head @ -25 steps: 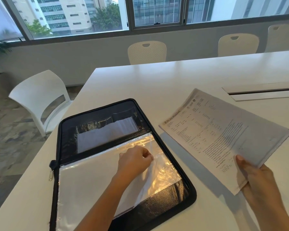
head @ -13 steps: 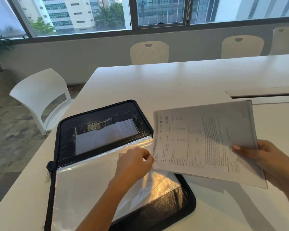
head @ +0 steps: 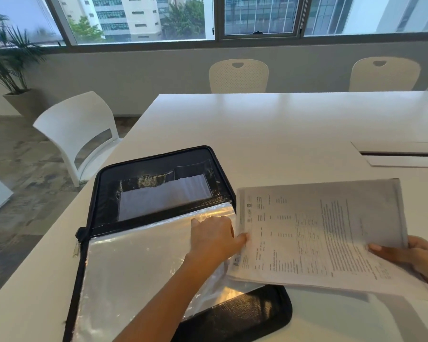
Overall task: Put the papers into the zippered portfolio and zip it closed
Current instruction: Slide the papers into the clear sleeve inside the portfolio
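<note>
White tabletop (head: 257,124) bears a black zippered portfolio (head: 245,314) lettered "IMPORTANT PAPER"; left hand (head: 214,239) pinches its glossy clear sleeve (head: 139,267), right hand (head: 415,257) grips printed papers (head: 319,238) just beside the left.

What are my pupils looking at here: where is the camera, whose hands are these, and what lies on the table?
There is no machine: a person wears one camera on the head, looking down at their own hands. On the white table lies an open black zippered portfolio with a clear sleeve inside. The right hand grips a stack of printed papers, one corner over the portfolio. The left hand rests at the sleeve's edge, thumb touching the papers.
</note>
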Action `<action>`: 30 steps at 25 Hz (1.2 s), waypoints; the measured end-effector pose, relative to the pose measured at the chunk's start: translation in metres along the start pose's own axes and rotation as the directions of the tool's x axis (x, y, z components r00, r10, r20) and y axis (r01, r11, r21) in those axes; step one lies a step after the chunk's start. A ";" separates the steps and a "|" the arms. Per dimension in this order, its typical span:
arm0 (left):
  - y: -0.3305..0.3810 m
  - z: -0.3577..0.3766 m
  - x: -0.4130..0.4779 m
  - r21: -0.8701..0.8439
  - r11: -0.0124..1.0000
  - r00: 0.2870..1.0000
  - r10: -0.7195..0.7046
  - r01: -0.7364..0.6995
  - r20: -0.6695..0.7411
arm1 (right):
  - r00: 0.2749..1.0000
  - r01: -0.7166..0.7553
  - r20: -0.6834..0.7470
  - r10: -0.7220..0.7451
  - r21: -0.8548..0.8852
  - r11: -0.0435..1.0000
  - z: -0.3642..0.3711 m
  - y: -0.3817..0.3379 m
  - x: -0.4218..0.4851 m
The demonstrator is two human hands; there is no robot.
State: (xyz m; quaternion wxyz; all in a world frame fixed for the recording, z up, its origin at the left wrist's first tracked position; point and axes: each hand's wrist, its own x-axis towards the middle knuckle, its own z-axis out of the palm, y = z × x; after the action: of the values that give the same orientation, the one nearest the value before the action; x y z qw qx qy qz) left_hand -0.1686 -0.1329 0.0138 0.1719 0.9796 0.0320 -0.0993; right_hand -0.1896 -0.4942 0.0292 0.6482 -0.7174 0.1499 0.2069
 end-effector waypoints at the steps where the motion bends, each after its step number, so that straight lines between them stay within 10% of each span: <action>1: -0.001 0.001 0.003 0.004 1.000 1.000 0.007 -0.007 -0.012 | 1.000 -0.007 0.017 0.007 0.001 1.000 -0.001 0.000 0.002; 17: -0.013 -0.016 0.029 -0.341 0.939 0.977 -0.042 -0.033 -0.210 | 0.939 -0.014 0.334 0.078 -0.189 0.982 -0.015 -0.046 0.077; 25: -0.020 -0.015 -0.029 -0.184 0.948 0.963 0.242 -0.260 -0.117 | 0.946 0.030 0.323 0.041 -0.212 0.977 -0.012 -0.056 0.096; 30: -0.027 0.011 -0.074 0.258 0.865 0.859 0.481 -0.431 -0.175 | 0.957 0.055 0.288 0.011 -0.220 0.974 -0.016 -0.044 0.100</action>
State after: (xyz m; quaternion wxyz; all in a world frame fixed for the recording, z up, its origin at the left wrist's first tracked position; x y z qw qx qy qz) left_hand -0.2457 -0.1134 0.0100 0.0811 0.9762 -0.1926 0.0574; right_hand -0.0795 -0.4998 0.0191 0.5795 -0.7504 0.0214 0.3173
